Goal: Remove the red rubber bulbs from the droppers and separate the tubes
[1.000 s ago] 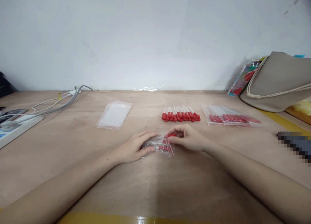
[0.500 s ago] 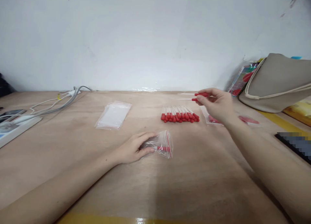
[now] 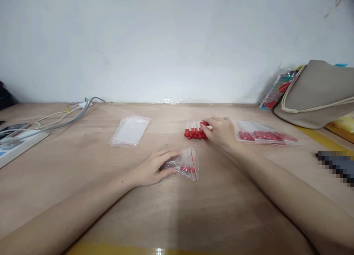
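My left hand point(image 3: 156, 168) is closed around the back of a clear zip-lock bag point(image 3: 190, 159), which lies on the table with its red-lined mouth facing right. Inside the bag shows a red-ended stick point(image 3: 187, 169). Farther back, a row of thin white sticks with red ends point(image 3: 195, 132) lies side by side. My right hand point(image 3: 218, 131) is over the right part of that row and hides it. Between its thumb and fingers shows the red end of a stick point(image 3: 204, 123); whether it pinches more than one I cannot tell.
A stack of flat clear bags point(image 3: 131, 131) lies at the left. Several filled bags point(image 3: 265, 136) overlap at the right. Beyond them stands a grey drawstring bag point(image 3: 315, 96). A power strip point(image 3: 24, 144) with cables is at the far left, and a dark pixelated object point(image 3: 336, 166) lies right.
My right hand has moved left and down, from above the filled bags onto the row of sticks. Those filled bags now show more fully. My left hand stays on its bag.
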The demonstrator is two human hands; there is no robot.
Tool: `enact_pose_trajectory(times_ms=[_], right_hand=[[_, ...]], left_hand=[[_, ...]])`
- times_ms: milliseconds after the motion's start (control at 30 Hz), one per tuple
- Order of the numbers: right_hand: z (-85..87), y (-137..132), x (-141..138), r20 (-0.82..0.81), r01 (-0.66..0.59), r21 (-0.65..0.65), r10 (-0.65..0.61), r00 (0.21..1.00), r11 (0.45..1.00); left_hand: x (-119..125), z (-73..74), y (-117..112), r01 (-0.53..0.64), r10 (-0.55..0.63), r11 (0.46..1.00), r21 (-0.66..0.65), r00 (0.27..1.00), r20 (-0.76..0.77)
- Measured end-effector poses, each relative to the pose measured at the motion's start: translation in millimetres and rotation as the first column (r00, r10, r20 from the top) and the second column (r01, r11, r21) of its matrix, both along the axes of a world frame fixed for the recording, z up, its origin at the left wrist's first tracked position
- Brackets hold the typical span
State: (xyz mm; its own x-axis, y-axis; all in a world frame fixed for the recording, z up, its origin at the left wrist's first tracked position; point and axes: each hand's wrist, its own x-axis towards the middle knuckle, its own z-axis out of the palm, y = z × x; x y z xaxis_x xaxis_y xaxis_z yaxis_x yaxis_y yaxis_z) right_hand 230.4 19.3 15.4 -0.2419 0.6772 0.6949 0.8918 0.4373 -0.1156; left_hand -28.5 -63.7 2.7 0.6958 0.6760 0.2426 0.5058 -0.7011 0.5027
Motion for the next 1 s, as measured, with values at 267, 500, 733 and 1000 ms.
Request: enact_pose_trajectory(times_ms=[267,500,733,1000], right_hand=[[-8.8,8.6,34.9,-0.222,0.114,0.054,-0.099,0.97,0.992],[-17.9,-4.1,39.0,-0.06,0.075,-0.027,-0.077,0.995,0.997],[-9.8,-17.7,38.5,-0.193,0.094,0.041,-0.084,0.978,0.995],[-1.7,-64.9,-4.5,-0.203,-0.583,-0.345,0.548,0.812,0.736]], left_hand=[[-1.2,-1.1,0.0,0.001,-0.001,1.0,0.007,1.0,0.0],[-1.4,-2.4,-0.2,-0.005,0.005,1.0,0.01,1.0,-0.007],[-1.3,-2.7,0.8,0.003,-0.003,1.0,0.016,1.0,0.002],[-0.4,-1.0,-1.3,-0.002,0.002,1.0,-0.001,1.0,0.011]])
